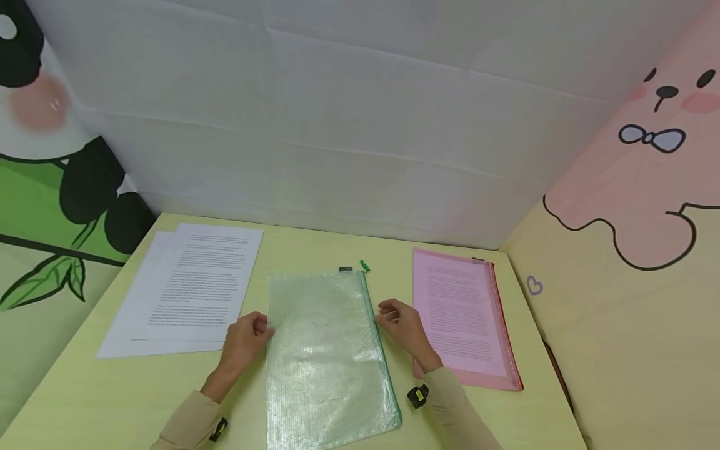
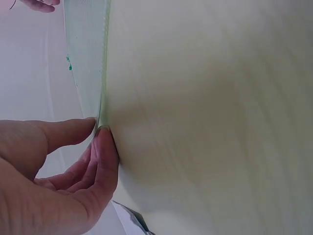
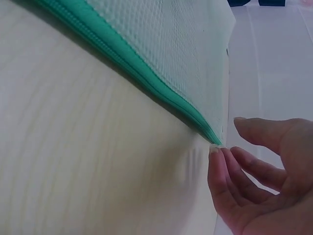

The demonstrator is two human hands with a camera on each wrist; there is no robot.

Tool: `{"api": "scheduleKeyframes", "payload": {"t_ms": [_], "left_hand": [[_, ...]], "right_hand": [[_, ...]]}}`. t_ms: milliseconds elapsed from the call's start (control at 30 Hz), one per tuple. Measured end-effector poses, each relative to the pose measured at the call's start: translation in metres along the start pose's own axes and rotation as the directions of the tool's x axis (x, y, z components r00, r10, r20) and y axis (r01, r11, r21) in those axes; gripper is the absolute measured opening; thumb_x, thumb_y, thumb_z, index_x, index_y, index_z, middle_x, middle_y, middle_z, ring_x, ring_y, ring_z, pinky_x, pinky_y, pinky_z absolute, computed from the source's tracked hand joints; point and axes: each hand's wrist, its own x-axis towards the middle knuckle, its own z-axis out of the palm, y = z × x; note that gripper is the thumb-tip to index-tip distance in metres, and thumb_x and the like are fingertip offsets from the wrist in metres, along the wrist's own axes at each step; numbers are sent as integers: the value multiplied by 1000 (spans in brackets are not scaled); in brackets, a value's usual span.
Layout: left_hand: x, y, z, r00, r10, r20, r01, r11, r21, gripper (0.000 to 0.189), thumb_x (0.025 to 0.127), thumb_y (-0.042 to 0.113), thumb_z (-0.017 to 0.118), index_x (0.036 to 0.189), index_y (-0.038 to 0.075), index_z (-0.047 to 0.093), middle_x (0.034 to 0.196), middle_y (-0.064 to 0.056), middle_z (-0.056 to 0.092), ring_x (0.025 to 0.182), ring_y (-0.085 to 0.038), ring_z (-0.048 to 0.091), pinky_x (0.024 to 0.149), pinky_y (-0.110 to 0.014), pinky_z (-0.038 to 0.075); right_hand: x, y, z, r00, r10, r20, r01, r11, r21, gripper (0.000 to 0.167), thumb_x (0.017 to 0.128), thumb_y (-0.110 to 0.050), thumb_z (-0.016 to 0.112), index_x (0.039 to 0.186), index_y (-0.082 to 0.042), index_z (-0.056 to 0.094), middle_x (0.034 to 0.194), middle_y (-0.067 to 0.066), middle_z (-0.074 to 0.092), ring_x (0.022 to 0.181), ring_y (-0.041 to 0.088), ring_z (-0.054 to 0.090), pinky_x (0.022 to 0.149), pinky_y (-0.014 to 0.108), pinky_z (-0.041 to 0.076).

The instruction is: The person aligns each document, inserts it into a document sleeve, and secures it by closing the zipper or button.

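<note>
A translucent green zip pouch (image 1: 320, 350) lies on the table in the head view. Its darker green zipper (image 3: 146, 81) runs along the right side, with a green pull (image 1: 364, 266) at the far corner. My left hand (image 1: 245, 342) pinches the pouch's left edge; the left wrist view shows the thumb (image 2: 73, 131) above and the fingers beneath. At the zippered edge, the fingertips of my right hand (image 1: 406, 330) touch the pouch from the side. The thumb (image 3: 261, 131) stands apart from them in the right wrist view.
Printed white sheets (image 1: 205, 281) overlap at the left of the table. To the right lies a pink zip pouch (image 1: 516, 369) with a printed page showing through. A white wall covering (image 1: 360, 137) rises behind the table, and decorated panels (image 1: 619, 312) flank it.
</note>
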Motion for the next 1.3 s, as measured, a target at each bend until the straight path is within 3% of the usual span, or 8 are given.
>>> {"api": "scheduleKeyframes", "payload": {"t_ms": [200,767,1033,1300], "left_hand": [[1,0,2,1000,-4,2,4,1000,16,20,88,1,74,101,-12,66,83,-11,69,75,-23,65,64,-32,52],[-3,5,1,999,-22,24,22,1000,1,23,90,2,74,104,-13,64,86,-13,68,79,-26,67,66,-35,52],[-2,7,1,1000,-11,17,10,1000,19,24,89,2,75,103,-14,65,85,-14,67,78,-27,67,65,-36,53],[0,8,-2,1000,-9,-13,9,999,41,23,89,3,75,102,-13,66,82,-12,68,75,-27,67,63,-36,53]], "right_hand": [[12,-3,6,999,52,-4,-52,999,4,27,92,-3,74,116,8,67,105,20,71,95,32,69,84,41,59],[35,-9,22,987,161,10,-161,987,-11,32,93,-5,75,119,11,65,108,22,69,96,33,68,85,44,58],[37,-7,21,984,180,-1,-180,984,-12,24,91,1,75,113,8,69,103,17,70,93,30,69,83,39,59],[35,-5,15,986,165,-2,-164,983,76,20,88,3,77,108,4,71,98,14,71,86,24,69,79,34,59]]}}
